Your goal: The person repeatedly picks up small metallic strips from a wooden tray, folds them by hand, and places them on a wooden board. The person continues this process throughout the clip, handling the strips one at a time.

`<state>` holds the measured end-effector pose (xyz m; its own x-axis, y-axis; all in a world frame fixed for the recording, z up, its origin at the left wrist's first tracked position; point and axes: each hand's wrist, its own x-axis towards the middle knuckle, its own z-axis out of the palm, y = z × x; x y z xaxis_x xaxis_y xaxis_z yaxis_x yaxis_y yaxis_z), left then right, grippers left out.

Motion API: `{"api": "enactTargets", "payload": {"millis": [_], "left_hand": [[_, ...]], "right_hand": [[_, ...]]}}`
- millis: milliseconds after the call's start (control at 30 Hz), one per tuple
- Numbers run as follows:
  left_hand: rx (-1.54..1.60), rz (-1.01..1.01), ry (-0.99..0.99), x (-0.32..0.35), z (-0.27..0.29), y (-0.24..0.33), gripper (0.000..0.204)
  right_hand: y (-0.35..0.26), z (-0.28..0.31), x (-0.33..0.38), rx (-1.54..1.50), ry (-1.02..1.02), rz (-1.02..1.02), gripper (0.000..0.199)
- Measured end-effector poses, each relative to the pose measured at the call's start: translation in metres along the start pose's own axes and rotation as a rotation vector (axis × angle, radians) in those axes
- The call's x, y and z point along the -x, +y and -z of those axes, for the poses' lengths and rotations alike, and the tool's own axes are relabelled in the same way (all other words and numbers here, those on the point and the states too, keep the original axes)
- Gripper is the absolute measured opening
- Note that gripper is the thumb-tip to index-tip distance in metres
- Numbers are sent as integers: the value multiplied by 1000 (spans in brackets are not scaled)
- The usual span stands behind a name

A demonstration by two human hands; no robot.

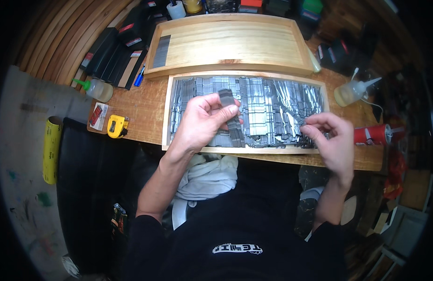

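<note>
My left hand [202, 119] is closed around a short row of dark grey strips [227, 97], the thumb pressed across them, above the near wooden tray [165, 119]. That tray is filled with many thin grey and black strips [258, 110], packed in rows at the middle and jumbled toward the right. Over the tray's right side, my right hand [336, 140] pinches a small dark strip [300, 119] between thumb and fingertips. Behind stands a second wooden tray [240, 44], with a narrow band of grey strips [161, 51] along its left end.
On the workbench [146, 107] at left are a yellow tape measure [117, 126], a green-tipped bottle [99, 90] and a blue pen [139, 77]. At right stand a clear squeeze bottle [350, 93] and a red can [370, 136]. A pale cloth [209, 178] lies below the near tray.
</note>
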<state>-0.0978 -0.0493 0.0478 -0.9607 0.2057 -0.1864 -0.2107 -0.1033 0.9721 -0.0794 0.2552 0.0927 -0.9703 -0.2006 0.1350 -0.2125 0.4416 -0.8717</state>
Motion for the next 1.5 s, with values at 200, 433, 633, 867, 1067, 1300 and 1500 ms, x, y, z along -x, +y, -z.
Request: {"api": "enactTargets", "payload": {"millis": [200, 433, 633, 867, 1067, 1300, 1500], "left_hand": [[235, -73, -10, 55, -5, 11, 20], [483, 180, 85, 117, -37, -63, 25], [405, 474, -17, 113, -59, -102, 22], [338, 620, -214, 79, -70, -113, 27], [250, 660, -235, 62, -72, -108, 29], [230, 675, -249, 63, -72, -104, 29], [170, 702, -288, 59, -70, -103, 30]], "right_hand": [[2, -86, 67, -335, 228, 61, 10], [11, -118, 122, -404, -121, -200, 18], [40, -108, 175, -492, -230, -551, 21], [77, -115, 213, -489, -265, -142, 22], [72, -135, 212, -509, -77, -59, 21], [65, -139, 212, -417, -29, -58, 20], [64, -139, 210, -363, -45, -111, 18]]}}
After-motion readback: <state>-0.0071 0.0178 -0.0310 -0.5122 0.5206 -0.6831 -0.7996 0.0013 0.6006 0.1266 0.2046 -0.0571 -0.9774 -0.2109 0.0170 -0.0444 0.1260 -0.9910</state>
